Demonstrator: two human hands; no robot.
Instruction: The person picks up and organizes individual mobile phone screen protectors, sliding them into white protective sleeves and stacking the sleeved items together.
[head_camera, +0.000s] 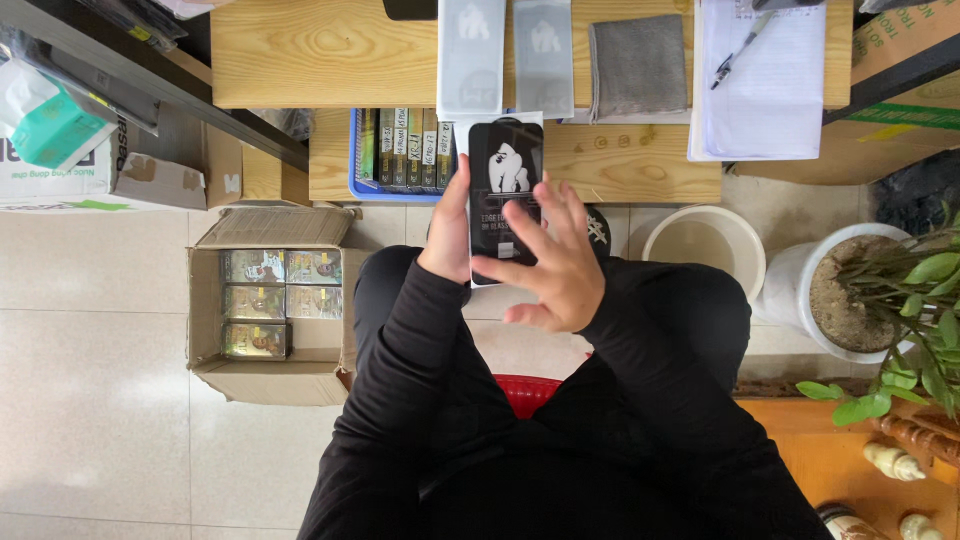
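Seen from the head camera, a flat black packet (505, 195) with a white figure printed near its top is held upright above the person's lap, in front of the wooden desk (300, 50). The left hand (448, 235) grips the packet's left edge, thumb on the front and the other fingers hidden behind it. The right hand (555, 265) lies over the packet's lower right part with fingers spread, fingertips touching its face.

On the desk, just behind the black packet, lie two pale grey packets (505, 55) side by side, each with a white figure. Right of them sits a folded grey cloth (638, 65), then a white paper pad (770, 90) with a pen (740, 45) on it.

A blue tray (360, 185) on the lower shelf holds a row of thin boxes standing on edge. On the tiled floor to the left, an open cardboard box (205, 310) holds stacked small printed boxes. A teal and white carton (50, 125) sits at far left. A white bucket (745, 245) and a white plant pot (790, 290) stand to the right.
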